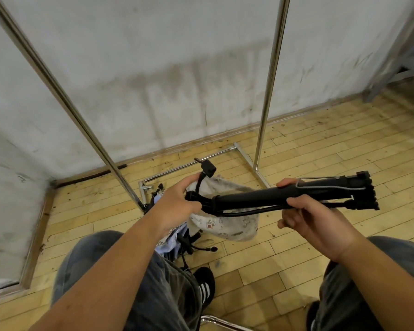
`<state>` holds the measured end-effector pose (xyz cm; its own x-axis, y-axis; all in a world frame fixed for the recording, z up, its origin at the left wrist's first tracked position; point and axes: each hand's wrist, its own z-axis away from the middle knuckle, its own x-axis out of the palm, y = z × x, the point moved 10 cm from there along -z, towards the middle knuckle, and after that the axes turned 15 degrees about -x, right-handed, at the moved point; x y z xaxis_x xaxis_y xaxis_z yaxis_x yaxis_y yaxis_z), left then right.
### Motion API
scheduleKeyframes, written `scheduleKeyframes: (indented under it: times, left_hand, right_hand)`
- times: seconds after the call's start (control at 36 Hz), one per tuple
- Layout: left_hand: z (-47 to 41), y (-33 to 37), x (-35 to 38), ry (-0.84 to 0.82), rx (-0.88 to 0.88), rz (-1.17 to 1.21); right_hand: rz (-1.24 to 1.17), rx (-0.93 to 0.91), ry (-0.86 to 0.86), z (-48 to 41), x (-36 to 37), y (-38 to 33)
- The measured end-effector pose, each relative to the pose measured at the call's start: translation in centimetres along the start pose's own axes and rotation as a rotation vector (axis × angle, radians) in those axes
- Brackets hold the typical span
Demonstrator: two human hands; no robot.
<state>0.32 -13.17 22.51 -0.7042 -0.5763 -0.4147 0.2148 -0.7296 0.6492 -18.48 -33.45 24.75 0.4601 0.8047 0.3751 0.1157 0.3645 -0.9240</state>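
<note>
Above the wooden floor [320, 144], between the person's knees, a folded black tripod [249, 199] lies level in the air, running left to right. The left hand [177, 201] grips its left end, fingers curled round the collar, where a thin bent neck rises to a small black mount [207, 168]. The right hand [313, 216] holds the thick tube further right – thumb on the far side, fingers wrapped over the near side. Past that hand the folded legs end in a cluster of black feet.

Directly below the tripod a printed white cloth bag [227, 225] sits open on the floor, with a pale blue cloth [170, 244] and some black cords just beside it on the left. Behind the bag stands a chrome clothes rack [270, 75] – its base bars rest on the boards near a stained white wall [153, 68]. Near the bottom a black shoe [204, 285] with white stripes shows between grey trouser legs.
</note>
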Motion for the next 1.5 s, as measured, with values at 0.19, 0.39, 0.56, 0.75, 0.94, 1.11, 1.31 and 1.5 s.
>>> scheduleKeyframes:
  times: [0.19, 0.39, 0.56, 0.75, 0.94, 1.11, 1.31, 1.5]
  left_hand:
    - [0.4, 1.0, 0.8, 0.015, 0.065, -0.023]
    - [0.6, 1.8, 1.5, -0.005, 0.096, 0.047]
    - [1.4, 2.7, 5.3, -0.178, 0.128, -0.032]
    - [1.4, 3.5, 5.8, -0.226, 0.146, 0.057]
    - [2.7, 4.0, 6.2, -0.367, 0.16, 0.249]
    - [4.1, 4.3, 7.9, -0.498, 0.226, 0.252]
    - [3.7, 4.2, 6.5, -0.404, 0.232, 0.225]
    - [1.3, 2.9, 2.6, 0.108, 0.24, -0.243]
  right_hand:
    - [0.108, -0.034, 0.033, 0.3, -1.4, -0.6]
    - [0.377, 0.013, -0.022, 1.8, -2.7, -0.8]
    - [0.62, -0.042, -0.047, 2.6, -0.8, -1.5]
    - [0.558, -0.182, -0.099, 2.1, 1.2, -2.6]
    - [0.57, -0.113, -0.15, 0.7, 1.3, -0.1]
    - [0.801, 0.007, -0.323, 0.6, 2.9, 3.8]
    - [0.887, 0.115, -0.386, 0.7, 3.0, 5.3]
    - [0.954, 0.043, -0.314, 0.3, 1.7, 4.1]
